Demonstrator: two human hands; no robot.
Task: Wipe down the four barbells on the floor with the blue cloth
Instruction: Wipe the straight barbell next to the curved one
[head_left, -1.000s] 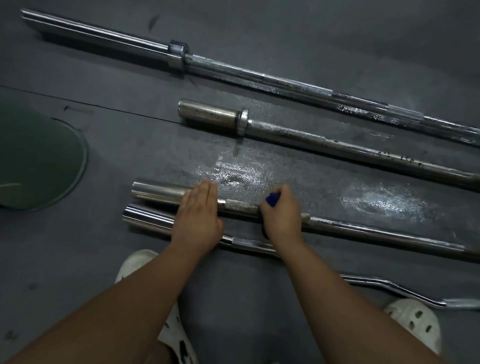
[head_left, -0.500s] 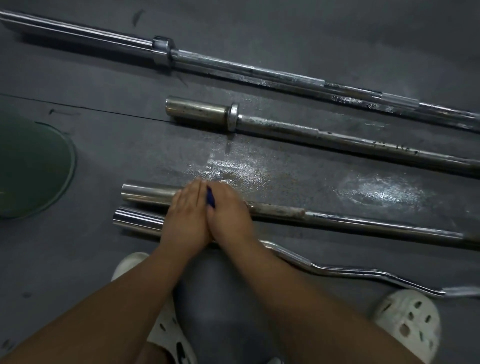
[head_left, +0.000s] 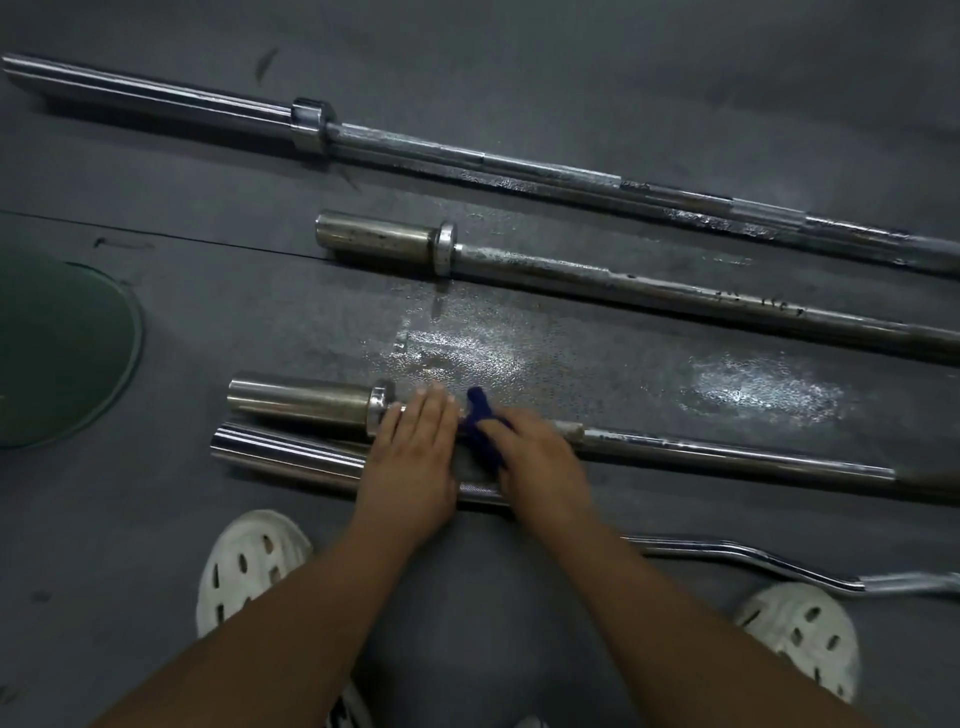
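On the dark grey rubber floor (head_left: 571, 62), a straight chrome barbell (head_left: 727, 453) lies beyond a curled chrome bar (head_left: 285, 454). The left hand (head_left: 410, 457) presses flat on its shaft, fingers together; the right hand (head_left: 537, 460) clutches a crumpled dark blue cloth (head_left: 480, 415) round the shaft.

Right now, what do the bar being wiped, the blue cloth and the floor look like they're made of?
The bar being wiped: metal, probably chromed steel, given bright mirror streaks; a dull brownish patch beside the right hand may be rust. The blue cloth: soft fabric, bunched in folds; weave too small to tell. The floor: likely dark rubber matting, pebbled, with a seam and wet sheen.
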